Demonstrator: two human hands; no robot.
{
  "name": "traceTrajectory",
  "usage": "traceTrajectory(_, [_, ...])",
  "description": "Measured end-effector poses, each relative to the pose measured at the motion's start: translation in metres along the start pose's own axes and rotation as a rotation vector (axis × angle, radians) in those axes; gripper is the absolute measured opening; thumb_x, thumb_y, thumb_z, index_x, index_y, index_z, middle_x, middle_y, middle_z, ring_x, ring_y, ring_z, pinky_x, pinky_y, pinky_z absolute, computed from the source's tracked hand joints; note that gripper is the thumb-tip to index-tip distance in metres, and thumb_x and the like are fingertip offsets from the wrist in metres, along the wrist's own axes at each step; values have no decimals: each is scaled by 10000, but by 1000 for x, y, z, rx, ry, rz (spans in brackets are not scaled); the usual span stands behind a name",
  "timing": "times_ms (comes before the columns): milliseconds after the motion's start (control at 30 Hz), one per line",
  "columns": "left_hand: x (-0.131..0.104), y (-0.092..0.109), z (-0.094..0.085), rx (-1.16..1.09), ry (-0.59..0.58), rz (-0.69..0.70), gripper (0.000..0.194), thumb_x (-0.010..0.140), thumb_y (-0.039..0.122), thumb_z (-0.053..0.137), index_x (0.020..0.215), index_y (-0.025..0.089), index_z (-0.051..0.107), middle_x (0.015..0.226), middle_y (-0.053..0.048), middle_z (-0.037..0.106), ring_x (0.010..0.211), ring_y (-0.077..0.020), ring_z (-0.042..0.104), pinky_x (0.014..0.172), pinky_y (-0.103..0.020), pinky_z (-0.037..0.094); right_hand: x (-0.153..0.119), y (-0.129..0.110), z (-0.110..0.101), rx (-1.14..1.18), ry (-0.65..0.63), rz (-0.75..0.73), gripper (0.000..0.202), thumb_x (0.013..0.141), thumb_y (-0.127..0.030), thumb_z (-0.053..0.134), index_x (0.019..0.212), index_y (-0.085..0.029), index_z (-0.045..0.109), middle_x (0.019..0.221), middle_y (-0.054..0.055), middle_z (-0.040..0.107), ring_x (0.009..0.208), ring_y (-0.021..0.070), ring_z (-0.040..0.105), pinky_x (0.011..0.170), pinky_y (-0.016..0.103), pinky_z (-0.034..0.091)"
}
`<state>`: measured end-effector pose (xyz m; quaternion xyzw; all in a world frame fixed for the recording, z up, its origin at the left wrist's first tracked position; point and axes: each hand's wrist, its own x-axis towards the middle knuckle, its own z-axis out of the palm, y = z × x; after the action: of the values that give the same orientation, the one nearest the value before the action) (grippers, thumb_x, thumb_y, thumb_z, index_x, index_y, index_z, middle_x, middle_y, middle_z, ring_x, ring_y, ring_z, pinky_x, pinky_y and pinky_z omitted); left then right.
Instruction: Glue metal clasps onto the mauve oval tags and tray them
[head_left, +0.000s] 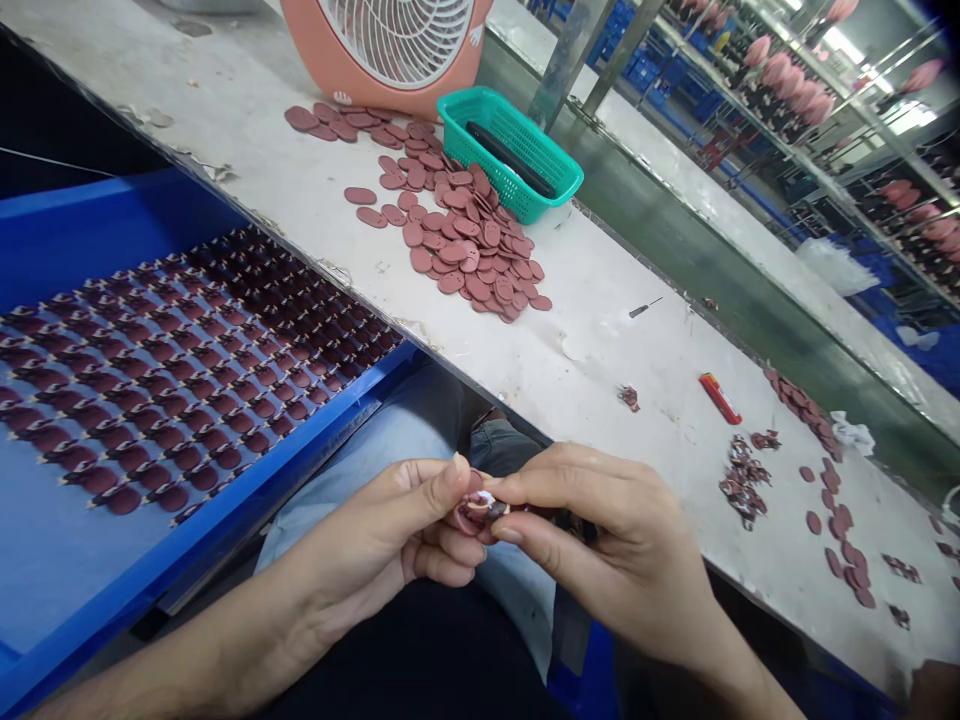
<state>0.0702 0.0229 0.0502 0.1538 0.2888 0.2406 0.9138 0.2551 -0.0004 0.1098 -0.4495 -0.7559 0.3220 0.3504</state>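
Note:
Above my lap, my left hand pinches a reddish-brown oval disc between thumb and fingers. My right hand has thumb and forefinger closed on a small dark figurine with white and tan parts, which lies against the disc. The fingertips partly hide both pieces, so I cannot tell whether they are joined. To the left, a blue tray holds rows of similar dark figurines on oval discs. On the table beyond my hands lies a big pile of loose discs.
A pink fan and a green basket with a black object stand at the back. Rightward on the white table lie a red lighter, a needle-tipped piece, loose figurines and more discs.

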Motion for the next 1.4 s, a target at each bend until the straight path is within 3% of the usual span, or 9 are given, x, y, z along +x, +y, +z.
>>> traceTrajectory(467, [-2,-3,-8,-76,88,-7,332,727,480,843,712,157,768,579,-1,711,502,-66,649,486,-104,527,4,4,8,74,9,32,120,848,-118,754,963,-85,758,786,50,756,689,89,684,653,177,550])
traceTrajectory(900, [-6,-1,-10,-95,123,2,323,715,457,859,712,148,766,578,-5,699,505,-71,643,496,-119,539,11,7,13,90,-11,44,107,864,-152,734,970,-153,750,790,33,753,677,108,688,625,212,557])
traceTrajectory(1200, [-7,11,-8,-73,97,-24,350,640,473,901,705,159,760,589,15,677,481,-61,614,481,-131,564,17,6,8,142,33,20,386,814,-205,794,1188,-182,700,872,12,742,745,103,659,672,205,562])
traceTrajectory(1400, [-8,10,-10,-66,117,-26,394,582,504,920,667,155,759,563,7,682,457,-65,618,491,-157,592,18,13,11,159,-52,20,179,890,-190,720,1066,-179,752,854,34,765,736,115,680,674,227,558])
